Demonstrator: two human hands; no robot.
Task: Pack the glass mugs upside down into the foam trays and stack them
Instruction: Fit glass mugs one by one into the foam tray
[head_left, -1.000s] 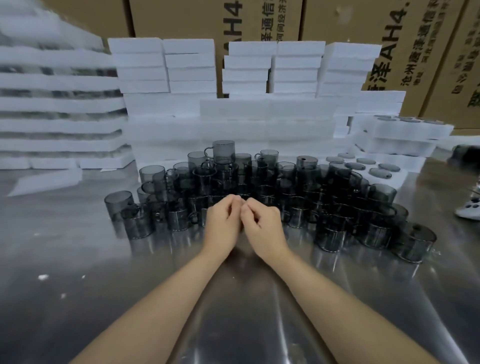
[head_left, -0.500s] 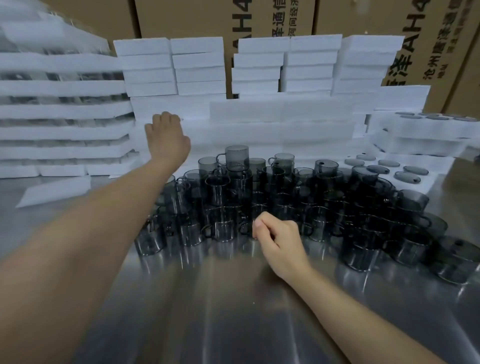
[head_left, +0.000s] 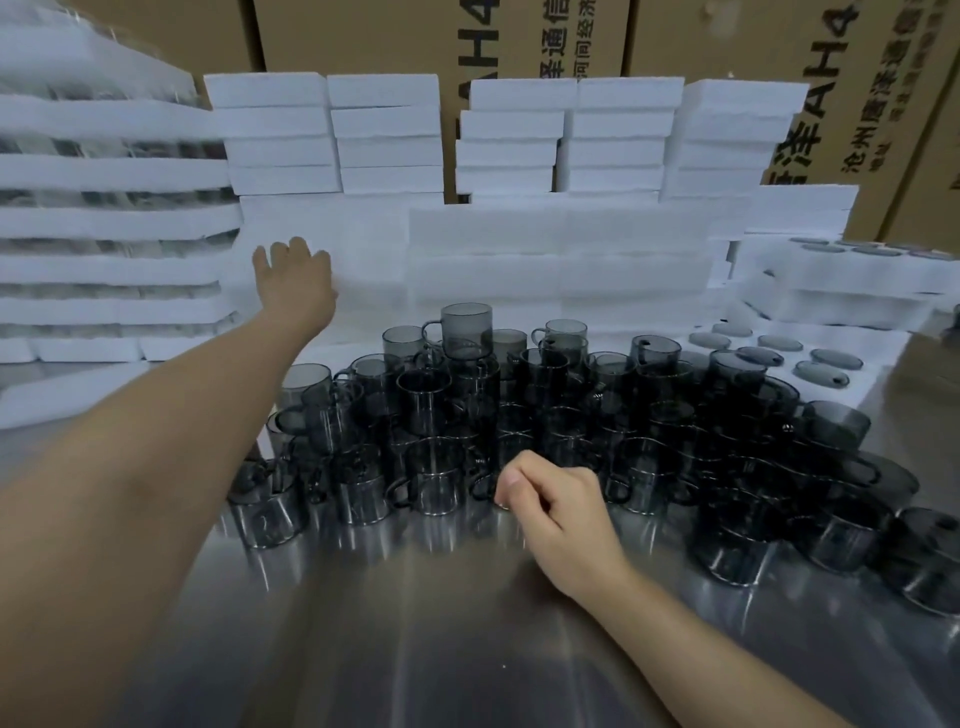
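Several smoky grey glass mugs (head_left: 545, 410) stand crowded and partly stacked on the steel table (head_left: 395, 644). Behind them rise piles of white foam trays (head_left: 332, 244). My left hand (head_left: 293, 283) reaches far over the mugs with fingers spread against the face of a foam tray in the pile. My right hand (head_left: 558, 506) rests on the table in front of the mugs with fingers loosely curled, holding nothing. At the right a foam tray (head_left: 852, 348) holds mugs upside down, with more filled trays (head_left: 841, 270) stacked behind it.
Filled foam trays are stacked high at the left (head_left: 104, 223). A loose foam sheet (head_left: 67, 395) lies on the table at the left. Brown cardboard boxes (head_left: 363, 36) with printed characters form the back wall.
My left hand left my right hand in front of the mugs and reached up and back to the foam pile. My right hand stayed put, and my head moved closer.
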